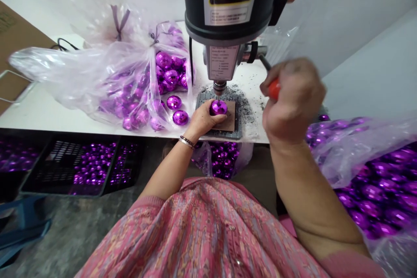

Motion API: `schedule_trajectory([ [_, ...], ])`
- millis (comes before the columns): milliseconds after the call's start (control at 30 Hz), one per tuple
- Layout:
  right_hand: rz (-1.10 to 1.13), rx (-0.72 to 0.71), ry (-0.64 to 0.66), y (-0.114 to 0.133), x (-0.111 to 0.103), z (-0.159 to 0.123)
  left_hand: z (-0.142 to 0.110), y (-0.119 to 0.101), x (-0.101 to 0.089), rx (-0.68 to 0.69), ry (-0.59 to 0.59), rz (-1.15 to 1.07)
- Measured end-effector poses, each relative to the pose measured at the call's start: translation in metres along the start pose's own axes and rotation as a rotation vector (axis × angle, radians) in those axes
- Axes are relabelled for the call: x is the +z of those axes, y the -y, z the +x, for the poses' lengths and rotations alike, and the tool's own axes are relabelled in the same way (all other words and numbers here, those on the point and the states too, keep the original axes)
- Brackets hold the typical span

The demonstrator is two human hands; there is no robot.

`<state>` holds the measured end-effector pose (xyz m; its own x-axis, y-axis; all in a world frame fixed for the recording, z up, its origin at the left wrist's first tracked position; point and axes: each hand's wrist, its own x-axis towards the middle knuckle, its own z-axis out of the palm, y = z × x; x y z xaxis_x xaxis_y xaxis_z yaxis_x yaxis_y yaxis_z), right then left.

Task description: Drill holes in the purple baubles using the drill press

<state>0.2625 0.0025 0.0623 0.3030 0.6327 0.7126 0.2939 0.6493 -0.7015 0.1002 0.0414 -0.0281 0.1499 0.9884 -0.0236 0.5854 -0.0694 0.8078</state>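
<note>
"Where's the ball (218, 107)?"

"On a brown pad (230, 119) atop a grey plate (235, 134), right under the drill bit (219, 91). I can't tell whether they touch."

"And the hands?"

"The left hand (202, 120) comes in from 7 o'clock, its fingers (208, 110) curled firmly over the ball. The right hand (295, 100) sits at 3 o'clock, fingers closed around a red handle (274, 89)."

"Room to move?"

"Tight. The tabletop (58, 110) edge runs just below the plate at 6 o'clock. Two loose balls (173, 102) sit just beside the left hand at 9 o'clock, a plastic bag (137, 91) of balls beyond them at 10."
</note>
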Motion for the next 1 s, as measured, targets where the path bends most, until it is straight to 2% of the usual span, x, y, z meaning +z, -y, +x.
schedule_trajectory([
  [100, 0.016, 0.048, -0.013, 0.02, 0.003, 0.036, -0.004, 0.001, -0.001, -0.003, -0.024, -0.012],
  [233, 0.029, 0.257, -0.026, 0.035, 0.01, 0.064, -0.02, 0.002, -0.006, 0.029, -0.003, -0.038],
  [400, 0.017, 0.36, -0.12, 0.039, 0.011, 0.064, -0.049, 0.007, -0.017, 0.183, 0.252, -0.026],
  [467, 0.033, 0.395, -0.149, 0.04, 0.011, 0.061, -0.053, 0.011, -0.024, 0.206, 0.303, -0.042],
  [533, 0.041, 0.412, -0.144, 0.04, 0.01, 0.058, -0.051, 0.016, -0.034, 0.166, 0.221, -0.027],
  [667, 0.016, 0.394, -0.12, 0.04, 0.007, 0.052, -0.035, 0.031, -0.062, 0.006, -0.19, 0.228],
  [700, 0.013, 0.375, -0.115, 0.039, 0.006, 0.051, -0.033, 0.036, -0.067, -0.042, -0.253, 0.316],
  [767, 0.008, 0.337, -0.103, 0.038, 0.005, 0.049, -0.031, 0.044, -0.074, -0.113, -0.252, 0.444],
  [900, -0.011, 0.292, -0.094, 0.034, 0.003, 0.045, -0.036, 0.057, -0.073, -0.109, -0.097, 0.509],
  [1000, -0.014, 0.242, -0.07, 0.031, 0.001, 0.043, -0.037, 0.064, -0.07, -0.07, -0.131, 0.423],
])
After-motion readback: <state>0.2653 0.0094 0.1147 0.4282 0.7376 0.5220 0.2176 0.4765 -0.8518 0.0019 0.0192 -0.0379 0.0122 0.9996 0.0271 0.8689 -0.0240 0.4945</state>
